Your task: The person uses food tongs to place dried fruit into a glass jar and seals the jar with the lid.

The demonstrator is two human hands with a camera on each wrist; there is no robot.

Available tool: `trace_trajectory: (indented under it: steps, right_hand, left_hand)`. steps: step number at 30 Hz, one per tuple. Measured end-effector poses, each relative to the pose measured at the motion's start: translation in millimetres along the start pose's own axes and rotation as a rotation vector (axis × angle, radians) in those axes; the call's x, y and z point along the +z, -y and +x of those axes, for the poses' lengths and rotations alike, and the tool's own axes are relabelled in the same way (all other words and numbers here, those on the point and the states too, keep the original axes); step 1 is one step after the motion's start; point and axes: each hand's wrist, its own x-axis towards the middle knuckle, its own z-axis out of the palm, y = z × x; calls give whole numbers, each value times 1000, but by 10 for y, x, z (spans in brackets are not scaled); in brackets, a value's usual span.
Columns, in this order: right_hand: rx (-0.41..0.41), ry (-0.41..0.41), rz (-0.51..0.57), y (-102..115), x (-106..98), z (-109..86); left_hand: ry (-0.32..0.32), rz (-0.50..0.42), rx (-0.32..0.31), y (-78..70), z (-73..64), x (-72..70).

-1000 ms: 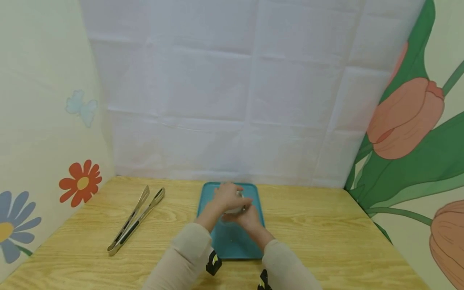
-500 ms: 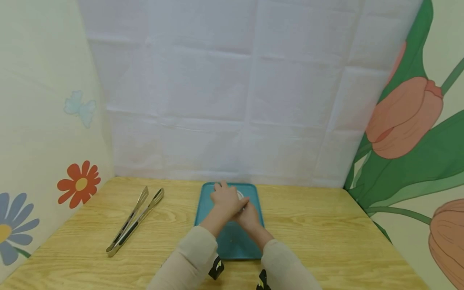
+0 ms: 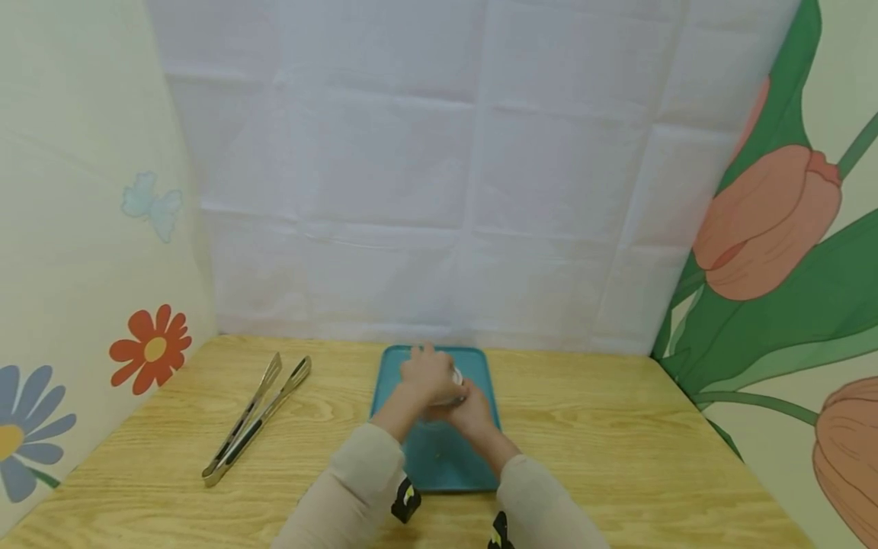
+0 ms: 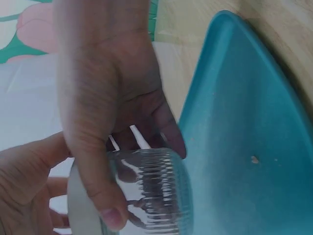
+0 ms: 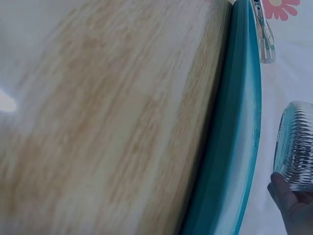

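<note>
A ribbed clear glass jar (image 4: 156, 191) with a whitish lid (image 4: 80, 205) is held between both hands, above the blue tray (image 3: 449, 469). My right hand (image 3: 473, 412) grips the jar's body from below and the right; in the left wrist view its thumb (image 4: 105, 191) lies along the glass. Over the top, my left hand (image 3: 427, 375) bends its fingers around the lid, hiding most of it in the head view. The right wrist view shows the jar's ribbed side (image 5: 299, 142) with a thumb (image 5: 282, 188) at its lower edge.
Metal tongs (image 3: 257, 427) with dark grips lie spread on the wooden table (image 3: 583, 435), left of the tray. Small crumbs (image 4: 255, 159) dot the tray. A white cloth (image 3: 439, 229) hangs behind, and flower-printed walls stand at both sides.
Half a second ago my left hand was twisted further across the lid with its fingers straighter; now it has turned back. My right hand and the jar stay nearly in place.
</note>
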Motion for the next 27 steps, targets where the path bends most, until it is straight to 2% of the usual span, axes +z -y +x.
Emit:
trace_trajectory:
  steps: [5,11,14,19,23,25,27]
  right_hand:
    - [-23,79,38,-14,-18,-37]
    - [-16,88,36,152,-37,-128]
    - [-9,82,29,185,-38,-153]
    - [17,71,13,-26,-18,-48]
    - [34,65,16,-13,-22,-40]
    - [42,68,27,-3,-29,-39]
    - [43,84,88,10,-39,-36]
  left_hand:
    - [65,-36,98,40,-17,-60]
    - [104,-36,174,86,-3,-83]
    - [113,-56,197,107,-6,-95]
    - [126,-93,215,122,-28,-112]
    - [124,-116,212,127,-28,-89]
    - [118,-125,216,139,-21,-68]
    - [98,-146,234,156,-11,-44]
